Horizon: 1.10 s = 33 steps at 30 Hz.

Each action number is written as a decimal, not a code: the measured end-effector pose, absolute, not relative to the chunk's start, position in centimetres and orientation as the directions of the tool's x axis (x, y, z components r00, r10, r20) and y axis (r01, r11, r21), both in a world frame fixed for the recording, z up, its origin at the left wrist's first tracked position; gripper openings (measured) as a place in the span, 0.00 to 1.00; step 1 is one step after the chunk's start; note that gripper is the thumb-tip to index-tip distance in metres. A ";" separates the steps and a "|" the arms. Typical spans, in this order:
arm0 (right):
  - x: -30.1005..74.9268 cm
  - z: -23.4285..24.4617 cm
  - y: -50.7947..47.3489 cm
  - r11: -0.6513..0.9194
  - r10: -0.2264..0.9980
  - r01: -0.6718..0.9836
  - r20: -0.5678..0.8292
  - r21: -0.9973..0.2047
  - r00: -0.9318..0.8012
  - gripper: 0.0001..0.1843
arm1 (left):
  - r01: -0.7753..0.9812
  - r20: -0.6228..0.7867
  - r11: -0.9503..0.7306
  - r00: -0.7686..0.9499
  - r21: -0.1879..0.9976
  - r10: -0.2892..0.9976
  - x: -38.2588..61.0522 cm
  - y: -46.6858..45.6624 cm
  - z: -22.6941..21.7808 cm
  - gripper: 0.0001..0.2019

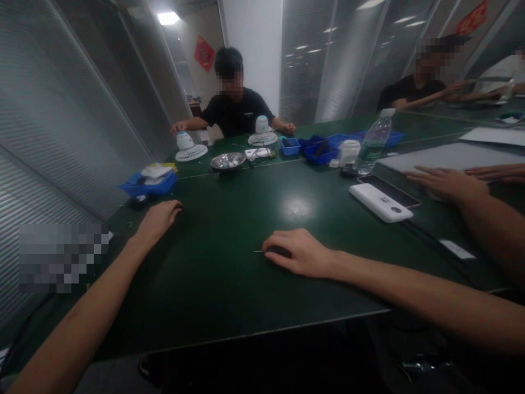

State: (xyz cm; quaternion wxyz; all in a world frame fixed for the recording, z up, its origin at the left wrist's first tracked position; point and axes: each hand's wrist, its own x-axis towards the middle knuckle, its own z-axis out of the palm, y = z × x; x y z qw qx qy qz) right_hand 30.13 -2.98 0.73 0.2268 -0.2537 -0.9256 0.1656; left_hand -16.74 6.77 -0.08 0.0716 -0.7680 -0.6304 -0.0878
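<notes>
Right hand (299, 253): palm down on the desk (229, 295), fingers together and laid over a slim tool (275, 251); whether they clamp it cannot be told.
Slim tool: dark handle under the fingers, thin metal tip poking out to the left; long axis runs left-right.
Left hand (159, 218): loosely curled, empty, fingertips on the desk, near a blue tray (148, 185).
Writing: the mark on the white power bank (380, 202) is unreadable.

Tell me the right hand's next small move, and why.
Probably curl the right hand round the tool and lift it. The hand lies over the dark tool on the table, its thin tip poking out leftward, not clearly gripped. The left hand rests, seemingly empty, by the blue tray.
</notes>
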 end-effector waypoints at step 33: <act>30.1 0.2 -2.4 0.783 0.605 0.467 0.331 -0.410 -0.724 0.12 | 0.503 0.206 -0.659 0.686 0.558 0.698 1.9 -1.6 0.3 0.07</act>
